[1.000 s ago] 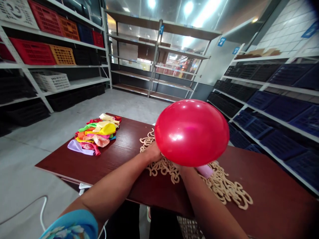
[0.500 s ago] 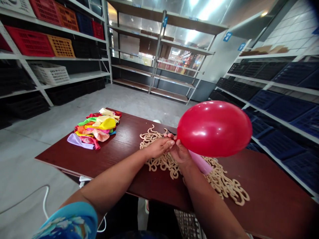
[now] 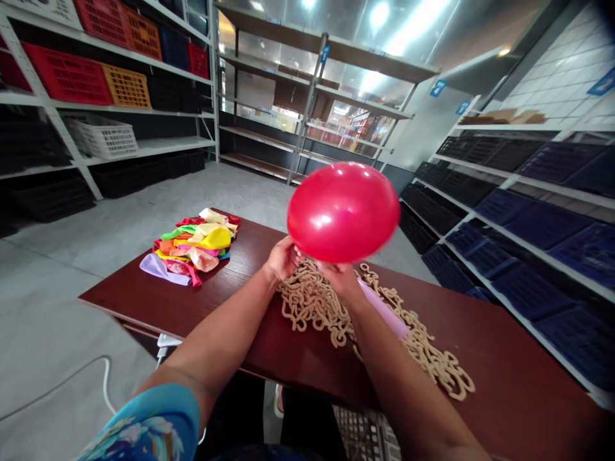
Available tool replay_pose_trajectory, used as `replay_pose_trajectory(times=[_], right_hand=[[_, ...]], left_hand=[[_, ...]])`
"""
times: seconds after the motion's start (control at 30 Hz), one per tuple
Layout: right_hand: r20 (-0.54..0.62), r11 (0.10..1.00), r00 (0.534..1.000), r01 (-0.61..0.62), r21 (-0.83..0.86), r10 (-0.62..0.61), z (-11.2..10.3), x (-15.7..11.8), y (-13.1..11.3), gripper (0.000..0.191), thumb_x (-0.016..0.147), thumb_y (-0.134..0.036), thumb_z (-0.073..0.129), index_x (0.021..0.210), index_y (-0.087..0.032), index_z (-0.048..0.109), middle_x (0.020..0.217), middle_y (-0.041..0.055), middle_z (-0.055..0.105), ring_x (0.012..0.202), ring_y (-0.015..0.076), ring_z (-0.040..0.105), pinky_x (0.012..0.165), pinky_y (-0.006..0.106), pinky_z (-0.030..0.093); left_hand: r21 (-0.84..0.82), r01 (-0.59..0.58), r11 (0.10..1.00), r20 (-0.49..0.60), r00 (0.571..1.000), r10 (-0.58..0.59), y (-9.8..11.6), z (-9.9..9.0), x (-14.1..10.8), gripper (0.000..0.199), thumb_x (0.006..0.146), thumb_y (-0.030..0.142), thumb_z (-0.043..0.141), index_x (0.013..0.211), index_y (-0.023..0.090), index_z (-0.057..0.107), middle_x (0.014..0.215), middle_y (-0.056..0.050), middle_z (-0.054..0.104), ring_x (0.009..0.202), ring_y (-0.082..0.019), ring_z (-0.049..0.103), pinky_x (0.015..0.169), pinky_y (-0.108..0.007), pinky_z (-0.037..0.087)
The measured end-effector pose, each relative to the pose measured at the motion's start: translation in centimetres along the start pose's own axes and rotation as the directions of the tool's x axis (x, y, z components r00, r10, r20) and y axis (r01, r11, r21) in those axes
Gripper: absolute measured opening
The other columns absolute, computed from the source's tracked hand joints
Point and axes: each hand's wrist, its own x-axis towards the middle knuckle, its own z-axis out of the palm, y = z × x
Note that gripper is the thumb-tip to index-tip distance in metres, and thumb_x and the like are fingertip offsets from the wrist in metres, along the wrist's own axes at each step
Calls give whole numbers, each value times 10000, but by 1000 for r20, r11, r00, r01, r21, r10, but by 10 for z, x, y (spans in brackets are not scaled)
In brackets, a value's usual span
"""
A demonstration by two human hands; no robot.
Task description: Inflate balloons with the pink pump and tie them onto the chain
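An inflated red balloon point(image 3: 343, 212) is held up over the brown table point(image 3: 509, 346). My left hand point(image 3: 283, 257) is at the balloon's lower left, its fingers curled and partly hidden at the balloon's edge. Under the balloon is my right hand point(image 3: 340, 276), its fingertips covered by it. Tan curled, rope-like pieces point(image 3: 312, 301) lie in a heap below both hands and stretch to the right. A pink-purple elongated thing point(image 3: 382, 310) rests among them beside my right forearm.
Uninflated balloons in several colours point(image 3: 192, 246) are piled on the table's left part. Shelves with crates point(image 3: 67, 73) stand at the left, more with dark crates point(image 3: 533, 218) at the right. A white cable point(image 3: 106, 378) hangs at the lower left.
The red balloon has moved left and slightly up and has turned. My left hand has shifted left, away from my right hand; before, both were together at the balloon's neck.
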Motion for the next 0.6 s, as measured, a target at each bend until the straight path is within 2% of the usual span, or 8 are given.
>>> replay_pose_trajectory(times=[0.1, 0.2, 0.27, 0.37, 0.43, 0.5, 0.53, 0.6], right_hand=[[6, 966, 1000, -16, -260, 18, 8, 24, 3, 280, 806, -421, 511, 848, -190, 662, 769, 19, 665, 738, 164, 591, 706, 285, 442], [21, 818, 999, -24, -575, 44, 24, 52, 9, 249, 827, -338, 474, 823, -194, 677, 803, 52, 681, 764, 183, 599, 712, 287, 427], [29, 716, 993, -61, -696, 113, 37, 67, 14, 196, 794, -306, 523, 792, -194, 683, 845, 84, 684, 805, 210, 605, 737, 307, 421], [19, 673, 974, -143, -726, 227, 52, 79, 22, 77, 698, -246, 634, 695, -178, 670, 847, 110, 679, 844, 237, 606, 769, 326, 412], [11, 699, 969, -169, -695, 245, 54, 81, 26, 58, 687, -221, 640, 655, -174, 650, 828, 98, 677, 844, 219, 603, 775, 310, 410], [2, 724, 974, -167, -669, 227, 49, 80, 27, 109, 740, -261, 591, 694, -175, 641, 816, 72, 676, 817, 186, 599, 755, 285, 420], [-5, 748, 977, -168, -642, 215, 43, 79, 27, 153, 773, -302, 555, 740, -177, 636, 814, 58, 676, 797, 172, 597, 736, 275, 429], [-15, 861, 982, -173, -479, 189, 31, 75, 22, 227, 806, -378, 502, 808, -179, 611, 813, 36, 673, 768, 153, 597, 705, 267, 449]], left_hand=[[-85, -129, 988, 14, 991, 131, 18, -11, 8, 198, 815, 212, 517, 650, 151, 424, 544, 35, 371, 464, -54, 397, 439, -170, 313], [-56, -189, 980, -70, 980, 185, 23, -21, 12, 217, 844, 241, 485, 657, 155, 418, 551, 33, 371, 471, -56, 395, 435, -167, 307], [-16, -196, 981, -115, 975, 192, 22, -27, 15, 224, 842, 261, 492, 658, 158, 415, 556, 31, 380, 472, -57, 399, 433, -167, 303], [41, -204, 978, -159, 965, 208, 18, -33, 18, 234, 828, 289, 512, 660, 162, 410, 551, 36, 387, 464, -59, 403, 429, -169, 297], [72, -217, 974, -187, 956, 227, 17, -35, 19, 237, 822, 302, 519, 664, 165, 408, 544, 40, 389, 460, -60, 413, 428, -169, 296], [98, -226, 969, -211, 947, 242, 17, -35, 20, 238, 817, 312, 528, 669, 164, 413, 540, 41, 401, 460, -61, 428, 426, -168, 294], [110, -227, 968, -216, 945, 246, 17, -34, 20, 238, 813, 319, 534, 674, 162, 420, 542, 38, 415, 459, -61, 435, 423, -167, 291], [135, -217, 967, -218, 945, 243, 17, -32, 19, 244, 806, 336, 547, 683, 156, 437, 552, 30, 453, 450, -59, 438, 411, -165, 278]])
